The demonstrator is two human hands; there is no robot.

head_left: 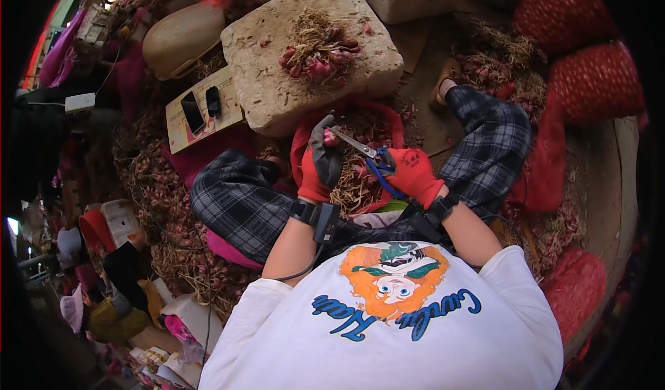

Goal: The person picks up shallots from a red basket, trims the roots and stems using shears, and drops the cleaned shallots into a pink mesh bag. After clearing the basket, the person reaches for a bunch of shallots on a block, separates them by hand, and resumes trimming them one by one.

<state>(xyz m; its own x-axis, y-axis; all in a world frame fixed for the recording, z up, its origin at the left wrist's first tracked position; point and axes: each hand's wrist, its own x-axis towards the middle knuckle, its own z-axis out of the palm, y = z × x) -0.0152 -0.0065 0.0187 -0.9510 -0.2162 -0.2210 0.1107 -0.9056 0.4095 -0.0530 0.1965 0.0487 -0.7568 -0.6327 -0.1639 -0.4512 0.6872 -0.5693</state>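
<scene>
Left red-gloved hand [320, 165] is closed on a small pink shallot [331, 138], over the red basket [395, 123] between the knees. Right red-gloved hand [413, 173] grips blue-handled steel scissors [363, 147], blades at the shallot.

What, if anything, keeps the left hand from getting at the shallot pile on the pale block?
Probably nothing: the left hand sits just short of the pale block, with open space up to the shallot pile. However, its fingers already grip one shallot, so it isn't free.
</scene>
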